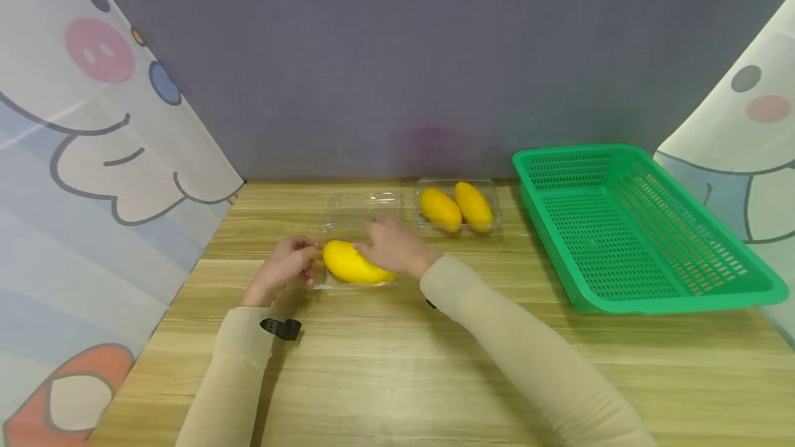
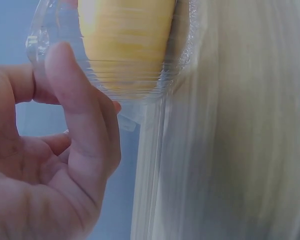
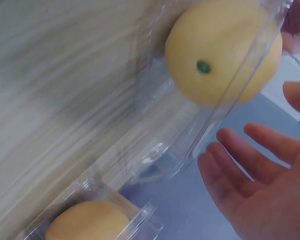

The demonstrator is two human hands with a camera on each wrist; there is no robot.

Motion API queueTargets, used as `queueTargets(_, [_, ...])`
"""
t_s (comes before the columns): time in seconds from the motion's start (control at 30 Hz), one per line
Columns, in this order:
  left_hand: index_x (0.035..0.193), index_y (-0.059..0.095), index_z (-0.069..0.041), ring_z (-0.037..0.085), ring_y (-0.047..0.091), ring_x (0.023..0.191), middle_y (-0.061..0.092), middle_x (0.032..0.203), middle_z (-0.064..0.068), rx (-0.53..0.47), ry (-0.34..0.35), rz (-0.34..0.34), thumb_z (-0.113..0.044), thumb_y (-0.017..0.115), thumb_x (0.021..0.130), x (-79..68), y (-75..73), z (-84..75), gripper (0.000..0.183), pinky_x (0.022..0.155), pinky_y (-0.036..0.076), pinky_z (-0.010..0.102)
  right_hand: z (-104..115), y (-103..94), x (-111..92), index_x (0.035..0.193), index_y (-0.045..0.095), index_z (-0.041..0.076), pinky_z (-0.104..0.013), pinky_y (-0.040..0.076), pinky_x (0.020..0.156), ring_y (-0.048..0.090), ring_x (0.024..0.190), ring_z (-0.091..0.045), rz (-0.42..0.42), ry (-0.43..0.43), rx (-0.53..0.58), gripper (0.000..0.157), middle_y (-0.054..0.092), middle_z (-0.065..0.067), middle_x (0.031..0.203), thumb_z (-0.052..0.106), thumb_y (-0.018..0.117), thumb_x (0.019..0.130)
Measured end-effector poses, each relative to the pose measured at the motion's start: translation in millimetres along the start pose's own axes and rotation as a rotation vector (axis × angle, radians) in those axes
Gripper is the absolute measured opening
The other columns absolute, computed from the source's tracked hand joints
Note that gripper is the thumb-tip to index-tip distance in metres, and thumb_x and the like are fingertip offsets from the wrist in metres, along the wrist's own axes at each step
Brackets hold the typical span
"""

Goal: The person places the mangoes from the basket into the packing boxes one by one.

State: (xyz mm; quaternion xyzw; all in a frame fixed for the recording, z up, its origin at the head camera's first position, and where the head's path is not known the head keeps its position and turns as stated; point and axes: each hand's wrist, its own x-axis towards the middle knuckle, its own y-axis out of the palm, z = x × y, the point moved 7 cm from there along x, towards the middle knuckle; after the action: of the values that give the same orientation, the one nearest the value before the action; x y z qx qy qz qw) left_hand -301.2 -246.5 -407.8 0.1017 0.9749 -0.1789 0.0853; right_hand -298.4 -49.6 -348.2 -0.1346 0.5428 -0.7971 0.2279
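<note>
A yellow mango [image 1: 349, 264] lies in the near half of a clear plastic clamshell box [image 2: 125, 90], whose lid [image 1: 363, 207] is folded back behind it. At the box's left end, my left hand [image 1: 287, 267] pinches the rim between thumb and fingers, as the left wrist view shows. My right hand [image 1: 397, 247] hovers over the right part of the mango. In the right wrist view its fingers [image 3: 240, 165] are spread and apart from the fruit, holding nothing. A green stem spot [image 3: 203, 66] marks the mango's right end.
Behind and to the right sits another clear box [image 1: 499, 199] with two mangoes [image 1: 441, 210] in it. A green plastic basket [image 1: 577, 274] stands on the right of the wooden table [image 1: 373, 378]. A grey wall [image 1: 397, 67] closes off the back.
</note>
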Motion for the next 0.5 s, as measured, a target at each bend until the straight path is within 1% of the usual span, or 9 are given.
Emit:
queueTargets(0.13, [0.128, 0.049, 0.012, 0.016, 0.047, 0.061, 0.049, 0.076, 0.009, 0.004, -0.001, -0.003, -0.012, 0.053, 0.101, -0.9, -3.1, 0.5, 0.036, 0.054, 0.056, 0.03, -10, -8.8, 2, 0.147, 0.051, 0.0, -0.048, 0.024, 0.122, 0.036, 0.146, -0.036, -0.052, 0.052, 0.035, 0.058, 0.046, -0.018, 0.153, 0.04, 0.051, 0.105])
queueTargets(0.23, [0.13, 0.049, 0.012, 0.017, 0.047, 0.061, 0.049, 0.076, 0.009, 0.014, -0.003, -0.004, -0.013, 0.053, 0.102, -2.3, -4.9, 0.7, 0.038, 0.055, 0.057, 0.031, -19, -12.7, 3, 0.149, 0.047, 0.0, -0.049, 0.021, 0.122, 0.03, 0.149, -0.038, -0.086, 0.109, 0.07, 0.059, 0.038, -0.021, 0.157, 0.039, 0.052, 0.105])
queueTargets(0.37, [0.131, 0.049, 0.011, 0.017, 0.049, 0.06, 0.05, 0.075, 0.01, 0.015, -0.023, -0.003, -0.015, 0.052, 0.103, -3.6, -6.3, 1.8, 0.039, 0.055, 0.057, 0.032, -30, -14.1, 2, 0.156, 0.035, 0.0, -0.052, 0.02, 0.122, 0.021, 0.152, -0.038, -0.096, 0.196, 0.16, 0.069, 0.023, -0.023, 0.164, 0.042, 0.053, 0.104])
queueTargets(0.5, [0.131, 0.049, 0.01, 0.018, 0.049, 0.059, 0.05, 0.073, 0.01, 0.018, -0.035, 0.007, -0.016, 0.052, 0.103, -3.8, -7.4, 2.0, 0.038, 0.056, 0.057, 0.034, -37, -10.8, 2, 0.16, 0.023, -0.001, -0.053, 0.018, 0.122, 0.016, 0.153, -0.037, -0.084, 0.248, 0.218, 0.078, 0.016, -0.022, 0.166, 0.045, 0.052, 0.104])
